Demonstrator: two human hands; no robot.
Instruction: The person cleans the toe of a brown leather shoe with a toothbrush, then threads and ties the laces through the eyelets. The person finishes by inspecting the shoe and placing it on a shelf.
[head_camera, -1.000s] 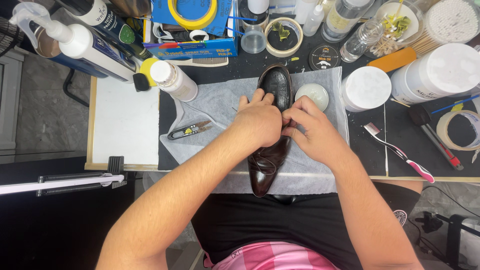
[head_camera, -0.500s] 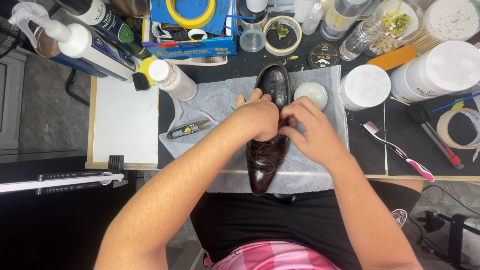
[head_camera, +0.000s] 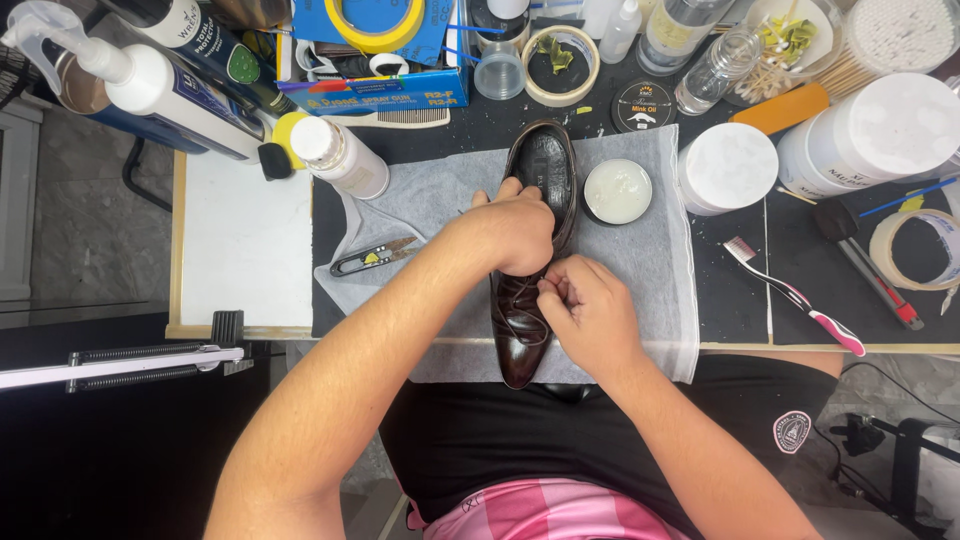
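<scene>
A black work table (head_camera: 880, 330) fills the far part of the view, crowded with bottles and tubs. On it lies a big white cloth (head_camera: 640, 260), spread flat, most likely to keep the table clean and give the shoe a soft bed. The dark brown shoe (head_camera: 535, 250) lies in the middle of the cloth, with its toe near the person and its heel far away. The left hand (head_camera: 510, 235) lies over the middle of the shoe, fingers curled around its left side, pressing it down so it does not slide. The right hand (head_camera: 585, 310) is just beside it, nearer the person, with fingers pinched shut at the laces (head_camera: 520, 315); it looks like it grips a lace end, but the lace itself is too small to tell. To the right of the shoe's heel stands an open round tin (head_camera: 617, 191) of pale cream, close by and easy to dip into. Farther right is a white tub (head_camera: 728, 168). A toothbrush (head_camera: 795, 297) with a pink and white handle lies on the bare table to the right. Small snips (head_camera: 375, 257) lie on the left part of the cloth, well apart from both hands.
</scene>
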